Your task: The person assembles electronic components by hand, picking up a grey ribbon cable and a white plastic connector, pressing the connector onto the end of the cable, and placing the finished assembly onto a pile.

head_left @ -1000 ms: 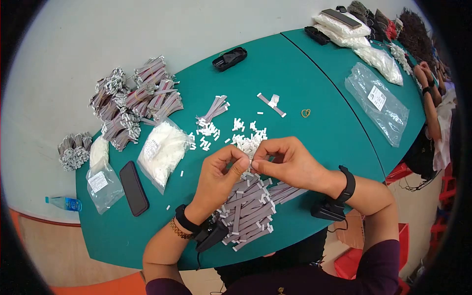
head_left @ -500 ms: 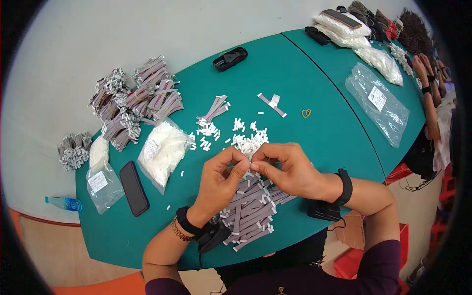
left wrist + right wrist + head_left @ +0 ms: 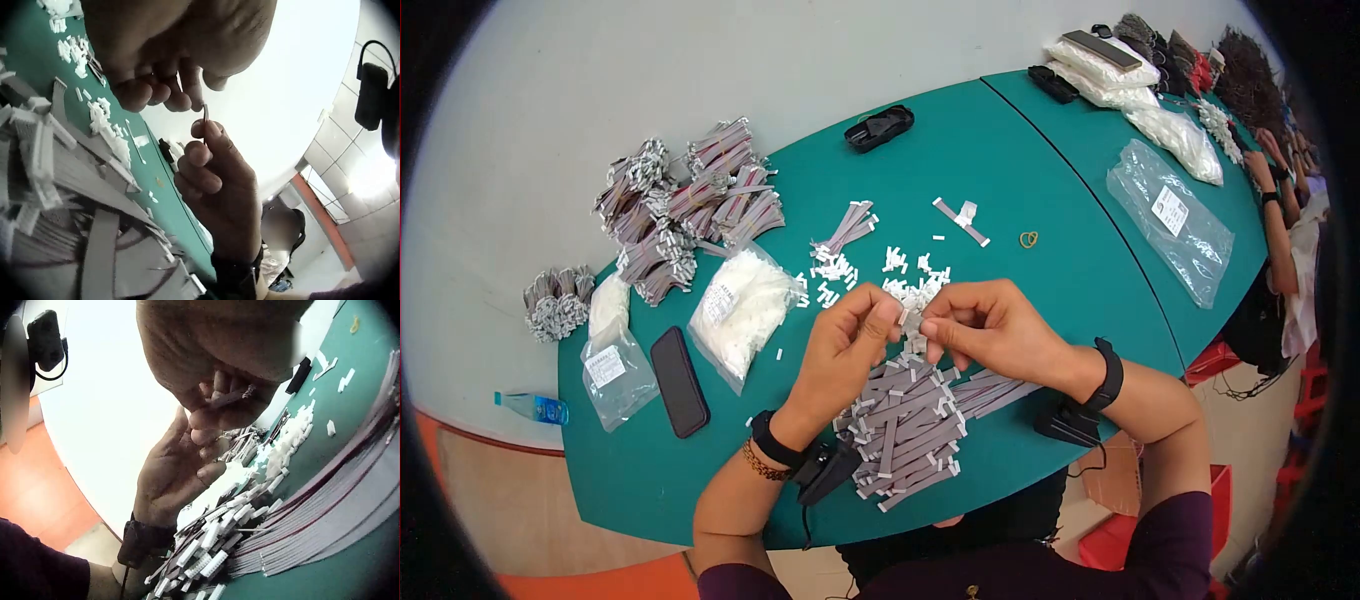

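The left hand (image 3: 840,340) and right hand (image 3: 1000,335) face each other above a heap of grey ribbon cables (image 3: 905,430) with white ends. Between its thumb and forefinger, the right hand pinches a short ribbon cable (image 3: 205,113), seen edge-on in the left wrist view. Its white end (image 3: 248,392) shows among the fingers in the right wrist view. At the left hand's curled thumb and forefinger is a small white connector (image 3: 902,314), largely hidden by the fingertips. The fingertips of the two hands are slightly apart. Beyond them lie loose white connectors (image 3: 918,290).
Bundled ribbon cables (image 3: 690,205) stand at the back left. Nearby are a bag of white pieces (image 3: 745,305), a dark phone (image 3: 679,382) and a bottle (image 3: 535,407). A clear bag (image 3: 1170,220) and rubber bands (image 3: 1028,239) lie on the right; another person's arms (image 3: 1280,220) appear beyond.
The fingertips, pressed together earlier, have parted a little, the left hand shifting slightly left. The head view has tilted slightly.
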Action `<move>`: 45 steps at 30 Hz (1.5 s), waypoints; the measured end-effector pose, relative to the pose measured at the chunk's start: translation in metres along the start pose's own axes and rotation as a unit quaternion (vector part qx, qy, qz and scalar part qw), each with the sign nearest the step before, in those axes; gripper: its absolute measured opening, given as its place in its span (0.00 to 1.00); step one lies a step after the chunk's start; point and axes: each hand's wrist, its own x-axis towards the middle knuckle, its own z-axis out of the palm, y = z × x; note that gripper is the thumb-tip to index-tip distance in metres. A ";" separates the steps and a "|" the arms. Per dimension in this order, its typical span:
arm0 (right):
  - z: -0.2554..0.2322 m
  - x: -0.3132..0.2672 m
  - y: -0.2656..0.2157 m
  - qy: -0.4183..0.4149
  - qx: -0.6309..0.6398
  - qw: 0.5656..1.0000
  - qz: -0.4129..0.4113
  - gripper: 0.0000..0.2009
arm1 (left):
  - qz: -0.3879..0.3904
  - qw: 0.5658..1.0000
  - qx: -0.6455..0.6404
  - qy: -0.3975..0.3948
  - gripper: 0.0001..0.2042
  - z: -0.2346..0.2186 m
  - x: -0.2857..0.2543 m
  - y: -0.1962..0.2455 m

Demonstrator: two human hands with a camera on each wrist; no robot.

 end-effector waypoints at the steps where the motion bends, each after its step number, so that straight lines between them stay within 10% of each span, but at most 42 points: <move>1: -0.001 0.001 0.000 -0.004 -0.005 1.000 0.002 0.07 | 0.002 1.000 0.018 -0.007 0.09 -0.001 0.000 0.002; 21: -0.028 0.010 -0.008 -0.022 -0.042 0.999 0.009 0.06 | 0.066 0.991 0.106 0.049 0.05 -0.010 0.007 0.000; 33: -0.027 0.012 0.002 0.054 0.147 0.985 -0.074 0.07 | 0.030 0.997 0.056 -0.053 0.04 0.002 0.000 -0.002; 40: -0.005 0.006 -0.003 0.079 0.143 0.983 -0.085 0.09 | 0.124 0.953 0.275 -0.013 0.08 0.020 -0.010 0.006; 45: -0.003 0.001 0.001 0.040 0.064 0.992 -0.104 0.09 | 0.090 0.995 0.039 0.031 0.10 0.011 -0.003 0.007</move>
